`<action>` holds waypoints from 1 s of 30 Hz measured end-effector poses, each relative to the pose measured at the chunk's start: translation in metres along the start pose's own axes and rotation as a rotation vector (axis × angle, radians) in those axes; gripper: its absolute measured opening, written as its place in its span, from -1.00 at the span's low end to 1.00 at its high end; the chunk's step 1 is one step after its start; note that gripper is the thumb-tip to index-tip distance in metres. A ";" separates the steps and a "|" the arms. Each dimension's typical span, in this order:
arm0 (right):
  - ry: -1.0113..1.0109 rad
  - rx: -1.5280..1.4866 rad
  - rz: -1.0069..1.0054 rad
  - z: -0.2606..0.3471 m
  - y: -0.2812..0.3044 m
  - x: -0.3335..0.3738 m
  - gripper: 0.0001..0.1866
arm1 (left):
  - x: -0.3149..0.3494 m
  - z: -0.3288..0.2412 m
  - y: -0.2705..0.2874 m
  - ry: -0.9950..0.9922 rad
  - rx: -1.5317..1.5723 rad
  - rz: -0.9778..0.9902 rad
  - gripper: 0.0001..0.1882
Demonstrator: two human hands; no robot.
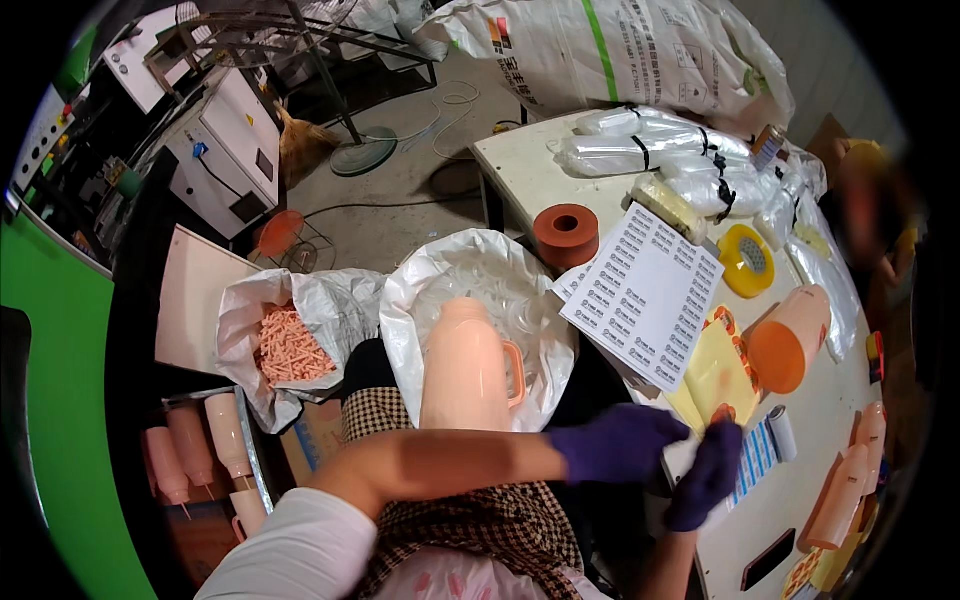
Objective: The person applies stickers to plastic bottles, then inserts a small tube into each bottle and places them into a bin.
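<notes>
A peach-coloured plastic jug body (466,370) with a side handle stands upright at my lap, in front of a white sack. My left forearm crosses before its lower part. My left hand (622,445), in a purple glove, reaches right to the table edge; its fingertips are blurred and what they touch is unclear. My right hand (705,475), also gloved in purple, is closed with a small orange-red sticker (724,412) at its fingertips. Just beyond lies a yellow sticker sheet (722,365) with orange-red stickers along its edge.
Printed label sheets (645,295), a brown tape roll (566,236), a yellow tape roll (746,260), another peach jug body (790,338) and a phone (769,560) lie on the table (520,150). Left stand a sack of small peach parts (292,345) and a box of jug bodies (228,435).
</notes>
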State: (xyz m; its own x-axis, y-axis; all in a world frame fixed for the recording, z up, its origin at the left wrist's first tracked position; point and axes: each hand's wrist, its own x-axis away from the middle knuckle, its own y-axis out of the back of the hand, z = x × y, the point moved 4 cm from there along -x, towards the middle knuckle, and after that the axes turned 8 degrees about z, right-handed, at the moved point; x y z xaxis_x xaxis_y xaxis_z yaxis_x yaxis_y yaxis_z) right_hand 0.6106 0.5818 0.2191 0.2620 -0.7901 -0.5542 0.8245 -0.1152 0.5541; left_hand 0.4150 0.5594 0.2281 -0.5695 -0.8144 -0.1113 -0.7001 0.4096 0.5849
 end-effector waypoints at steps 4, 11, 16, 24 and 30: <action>0.237 -0.217 0.301 0.113 -0.103 -0.016 -0.64 | 0.135 0.029 0.119 0.263 1.116 -0.021 -0.48; 0.366 -0.226 0.565 0.158 -0.181 -0.032 -0.58 | 0.188 0.080 0.157 0.677 0.603 -0.191 -0.56; 0.355 -0.192 0.631 0.153 -0.207 -0.020 -0.58 | 0.197 0.092 0.156 0.636 -0.099 -0.191 -0.70; 0.121 -0.147 1.076 0.146 -0.215 -0.017 -0.44 | 0.220 0.115 0.123 0.656 -0.376 -0.418 -0.65; 0.004 -0.134 0.875 0.106 -0.110 -0.022 -0.31 | 0.258 0.132 0.089 0.634 -0.044 -0.930 -0.65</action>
State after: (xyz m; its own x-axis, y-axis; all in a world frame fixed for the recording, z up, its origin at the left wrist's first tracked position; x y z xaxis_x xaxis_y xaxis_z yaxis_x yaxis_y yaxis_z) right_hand 0.4605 0.5476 0.2360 0.8281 -0.5597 0.0319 0.3793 0.6012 0.7033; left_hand 0.1492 0.4396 0.1453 0.4962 -0.8627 -0.0978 -0.7157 -0.4702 0.5164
